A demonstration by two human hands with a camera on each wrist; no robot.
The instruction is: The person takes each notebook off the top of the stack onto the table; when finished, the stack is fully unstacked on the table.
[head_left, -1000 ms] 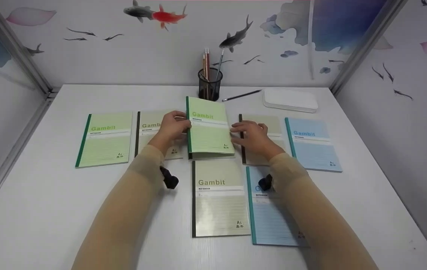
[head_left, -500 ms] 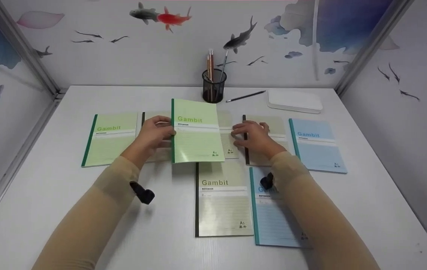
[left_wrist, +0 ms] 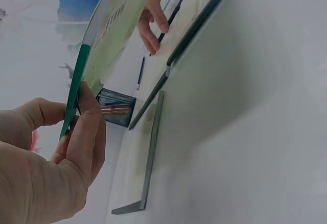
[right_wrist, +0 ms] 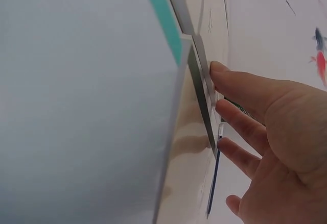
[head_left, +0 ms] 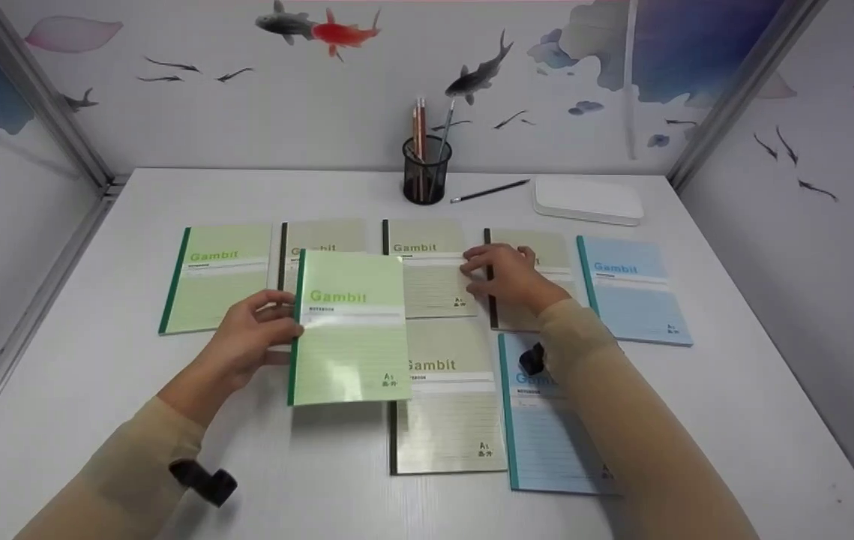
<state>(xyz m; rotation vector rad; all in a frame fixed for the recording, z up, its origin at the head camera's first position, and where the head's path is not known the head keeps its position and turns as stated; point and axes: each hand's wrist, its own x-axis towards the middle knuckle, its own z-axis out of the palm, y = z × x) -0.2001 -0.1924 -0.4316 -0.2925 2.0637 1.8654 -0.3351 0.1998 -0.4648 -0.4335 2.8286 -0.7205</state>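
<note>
A light green notebook [head_left: 352,337] with a dark green spine is held above the table, over parts of two beige notebooks. My left hand [head_left: 250,337] pinches it by the spine; the left wrist view shows thumb and fingers on either side of the green spine [left_wrist: 76,83]. My right hand [head_left: 505,274] has relaxed fingers and holds nothing. Its fingertips are at the right edge of the back-middle beige notebook [head_left: 434,289], and it partly covers another beige notebook [head_left: 513,315]. Whether the fingertips touch is hard to tell in the right wrist view.
In the back row lie another green notebook [head_left: 228,292], a beige one [head_left: 340,236] and a blue one [head_left: 633,300]. A beige notebook [head_left: 449,435] and a blue one [head_left: 546,457] lie in front. Behind stand a pencil cup [head_left: 424,180], a pencil [head_left: 490,191] and a white case [head_left: 586,201].
My left hand has lifted the green notebook off the back-middle beige notebook and carried it left and nearer. My right hand has stayed almost where it was.
</note>
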